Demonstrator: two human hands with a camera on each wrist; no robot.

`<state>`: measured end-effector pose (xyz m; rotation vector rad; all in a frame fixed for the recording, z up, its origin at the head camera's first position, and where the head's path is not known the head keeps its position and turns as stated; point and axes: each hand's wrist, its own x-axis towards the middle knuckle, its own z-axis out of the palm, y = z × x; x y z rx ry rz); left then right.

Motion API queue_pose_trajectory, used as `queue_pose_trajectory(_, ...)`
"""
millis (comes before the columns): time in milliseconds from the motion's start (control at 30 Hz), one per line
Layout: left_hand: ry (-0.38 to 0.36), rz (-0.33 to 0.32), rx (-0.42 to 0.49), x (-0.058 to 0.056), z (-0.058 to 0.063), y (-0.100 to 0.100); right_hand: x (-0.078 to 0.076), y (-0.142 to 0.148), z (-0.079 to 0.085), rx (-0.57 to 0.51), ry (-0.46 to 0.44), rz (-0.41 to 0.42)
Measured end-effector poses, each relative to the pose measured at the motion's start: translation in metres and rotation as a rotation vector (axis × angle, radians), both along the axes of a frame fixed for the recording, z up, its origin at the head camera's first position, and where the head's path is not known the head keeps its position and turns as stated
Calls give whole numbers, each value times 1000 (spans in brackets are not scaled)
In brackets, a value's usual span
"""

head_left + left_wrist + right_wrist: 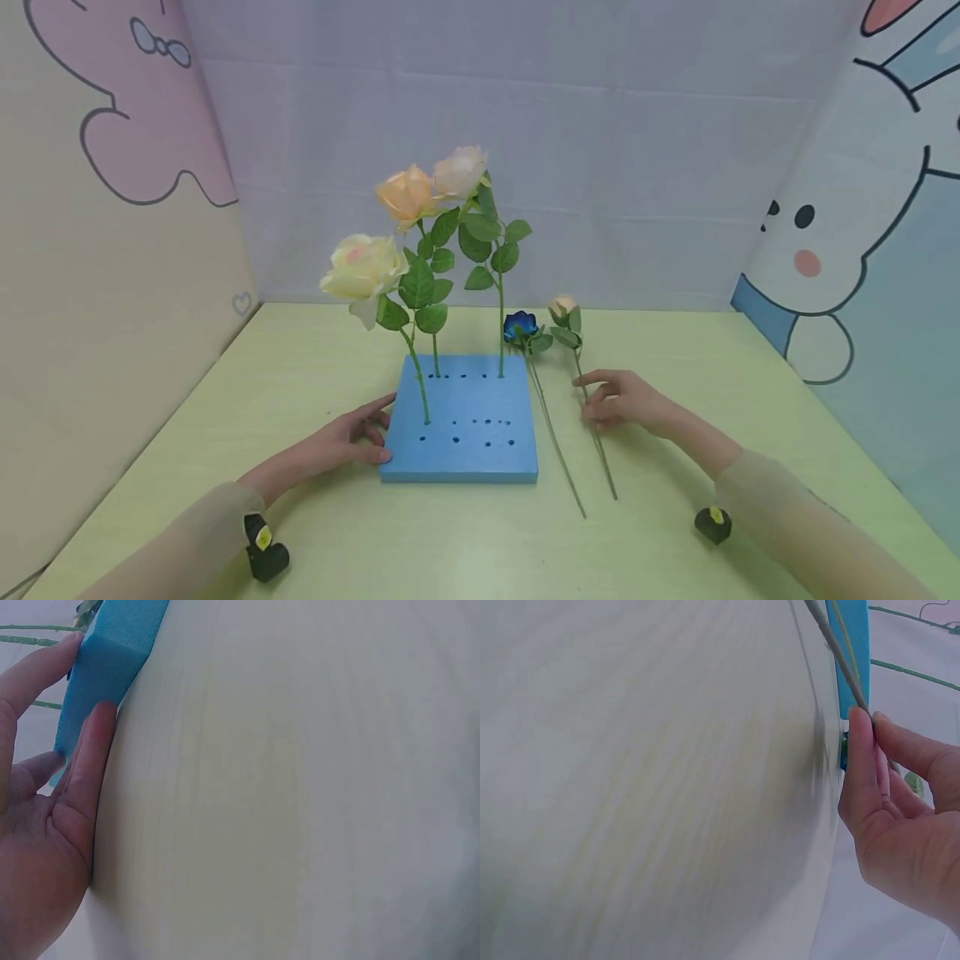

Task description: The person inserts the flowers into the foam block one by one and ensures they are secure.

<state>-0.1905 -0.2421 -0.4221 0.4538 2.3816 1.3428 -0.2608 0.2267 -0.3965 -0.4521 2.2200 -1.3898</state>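
Observation:
A blue foam block with rows of small holes lies on the table. Three artificial roses stand in it: a pale yellow rose, an orange rose and a whitish rose. My left hand rests against the block's left side, fingers mostly extended; in the left wrist view its fingertips touch the block. To the right, my right hand pinches the stem of a small peach rose between thumb and fingers. In the right wrist view that stem slants up from the fingertips.
A dark blue rose lies between the block and the peach rose, its stem stretching toward the front. The pale table meets a hanging light cloth at the back. Printed cartoon panels flank both sides.

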Motion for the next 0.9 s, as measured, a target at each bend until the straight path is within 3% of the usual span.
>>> queue_pose_trajectory(400,-9,6,-2,-1,-1,-1,7,-8,16,-57,127,-121)
queue_pose_trajectory(900,-7,9,-9,0,1,1,17,-19,34,-51,325,-144)
